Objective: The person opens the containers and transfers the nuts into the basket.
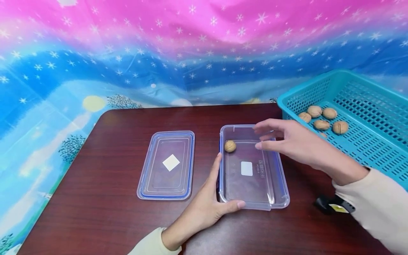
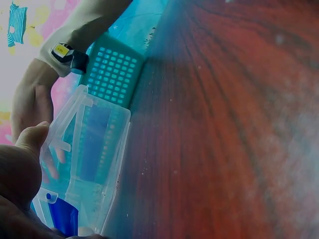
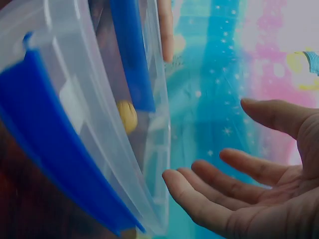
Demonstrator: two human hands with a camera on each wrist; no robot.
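Note:
A clear plastic food container (image 1: 259,193) with blue side clips stands uncovered on the table, one walnut (image 1: 230,146) lying near its far left corner. My left hand (image 1: 204,203) holds the container's near left corner, thumb on the front rim and fingers along the left wall. Above the container's right side is my right hand (image 1: 280,140), fingers spread and slightly bent, with nothing in them. The right wrist view shows this hand (image 3: 249,184) apart from the container wall, its palm bare. To the left lies the container's lid (image 1: 165,184), flat, with a blue seal and white label.
A teal plastic basket (image 1: 344,76) stands at the right, holding several walnuts (image 1: 322,124), and my right forearm passes over its near side. Dark reddish wood forms the tabletop (image 1: 105,198). Behind it hangs a pink and blue snowflake cloth (image 1: 191,53).

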